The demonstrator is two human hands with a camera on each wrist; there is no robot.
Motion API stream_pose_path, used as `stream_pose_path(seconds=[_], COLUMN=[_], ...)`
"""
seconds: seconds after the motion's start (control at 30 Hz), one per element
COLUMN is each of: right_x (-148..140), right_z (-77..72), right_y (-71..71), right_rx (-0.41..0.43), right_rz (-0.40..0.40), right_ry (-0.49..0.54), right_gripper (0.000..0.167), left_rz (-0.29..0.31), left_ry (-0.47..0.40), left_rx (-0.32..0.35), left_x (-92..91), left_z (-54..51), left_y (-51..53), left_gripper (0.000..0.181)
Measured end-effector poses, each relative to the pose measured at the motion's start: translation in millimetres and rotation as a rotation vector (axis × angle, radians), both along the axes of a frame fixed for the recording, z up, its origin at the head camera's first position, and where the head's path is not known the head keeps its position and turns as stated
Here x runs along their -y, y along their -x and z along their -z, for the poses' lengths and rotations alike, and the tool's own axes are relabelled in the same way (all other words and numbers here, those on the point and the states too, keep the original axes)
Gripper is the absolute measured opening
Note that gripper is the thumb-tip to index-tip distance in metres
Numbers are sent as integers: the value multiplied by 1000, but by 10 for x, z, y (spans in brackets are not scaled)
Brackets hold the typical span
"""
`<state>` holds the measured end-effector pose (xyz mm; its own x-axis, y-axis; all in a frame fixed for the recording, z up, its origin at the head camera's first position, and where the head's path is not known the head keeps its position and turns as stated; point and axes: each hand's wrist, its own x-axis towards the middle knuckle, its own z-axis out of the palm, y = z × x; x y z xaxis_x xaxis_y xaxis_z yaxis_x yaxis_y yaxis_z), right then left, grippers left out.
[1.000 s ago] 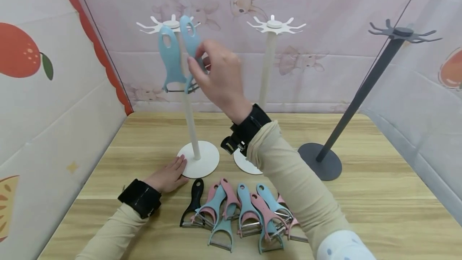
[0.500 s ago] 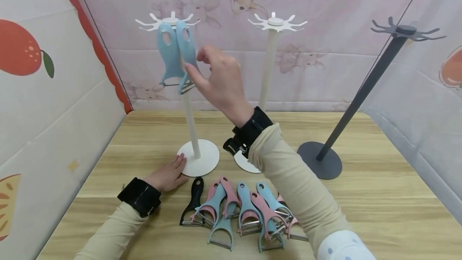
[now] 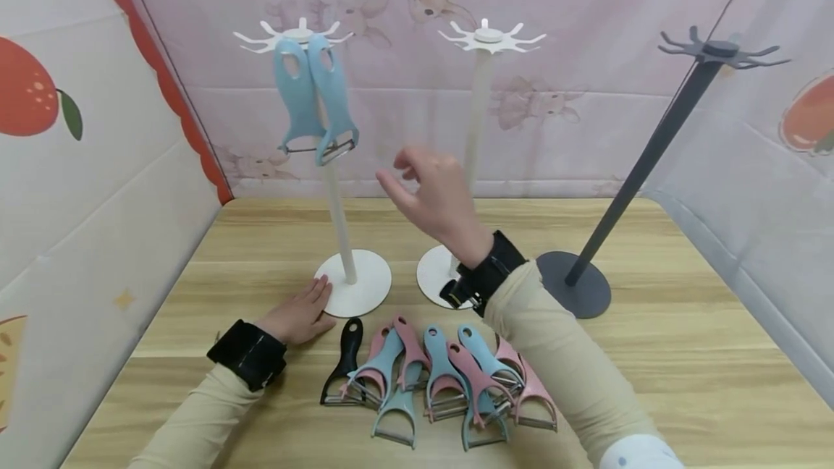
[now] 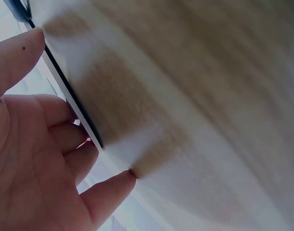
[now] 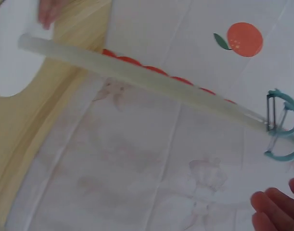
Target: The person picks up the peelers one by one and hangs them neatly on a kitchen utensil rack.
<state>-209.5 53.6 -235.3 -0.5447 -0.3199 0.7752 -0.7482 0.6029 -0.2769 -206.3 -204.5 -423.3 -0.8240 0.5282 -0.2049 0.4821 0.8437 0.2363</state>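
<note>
Two light-blue peelers, one on the left point(image 3: 295, 96) and one on the right point(image 3: 334, 93), hang side by side from the hooks of the left white stand point(image 3: 340, 226). Their blades point down. My right hand point(image 3: 438, 197) hovers to the right of them, fingers loosely bent and holding nothing. The right wrist view shows its fingertips point(image 5: 272, 207) apart from the hanging peelers. Down on the table, my left hand point(image 3: 302, 315) rests with its fingers on the stand's round base point(image 3: 368, 288). In the left wrist view the fingers point(image 4: 110, 195) touch the base edge.
A pile of peelers lies at the front of the table: a black one point(image 3: 348, 353), several blue point(image 3: 439, 357) and several pink point(image 3: 472, 371). Behind my right arm stand a second white stand point(image 3: 478, 103) and a tilted-looking dark grey stand point(image 3: 641, 172), their hooks bare.
My right hand has let go of the right blue peeler, which now hangs on the stand beside the other. The hand has moved down and right. The left hand stays on the base.
</note>
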Motion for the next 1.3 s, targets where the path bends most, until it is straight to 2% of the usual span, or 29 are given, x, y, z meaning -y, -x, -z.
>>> stream_pose_path(seconds=[0.2, 0.43, 0.67, 0.87, 1.03, 1.17, 1.3], right_x=[-354, -805, -1119, -1310, -1491, -1630, -1726], right_z=[379, 849, 1211, 1462, 1617, 1687, 1727], right_y=[-88, -301, -491, -710, -861, -947, -988], right_rx=[141, 327, 477, 640, 682, 738, 725], right_rz=[29, 106, 207, 257, 295, 338, 355], right_ry=[-131, -288, -423, -532, -560, -551, -556], right_gripper=[16, 17, 18, 8, 9, 10, 10], left_rz=[-2, 0, 12, 7, 16, 6, -3], left_ry=[4, 16, 6, -4, -5, -6, 0], left_rx=[-4, -18, -25, 0, -19, -2, 7], left_x=[-8, 7, 8, -8, -6, -11, -17], left_z=[-6, 22, 16, -17, -13, -13, -9], left_y=[-5, 6, 10, -12, -12, -8, -6], left_gripper=[66, 67, 66, 66, 66, 66, 67])
